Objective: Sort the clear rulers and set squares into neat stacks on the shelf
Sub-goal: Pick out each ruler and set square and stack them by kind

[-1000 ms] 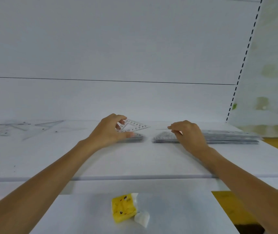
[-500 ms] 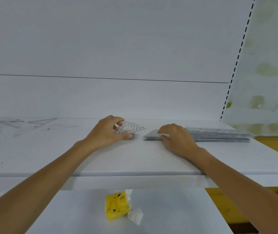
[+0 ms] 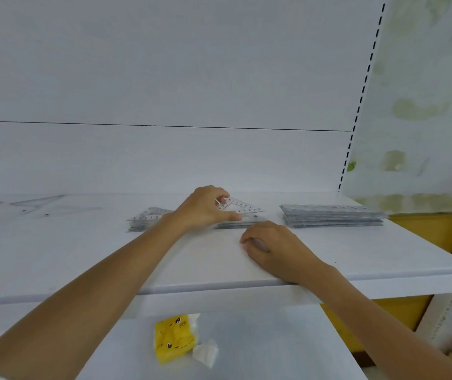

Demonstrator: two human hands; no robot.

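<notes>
Set square (image 3: 240, 207), clear, numbered edges, pinched by left hand (image 3: 205, 209)

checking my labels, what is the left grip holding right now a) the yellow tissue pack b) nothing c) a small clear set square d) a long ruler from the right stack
c: the left grip pinches a small clear set square just above the middle stack, while the right grip rests on the shelf holding nothing.
</notes>
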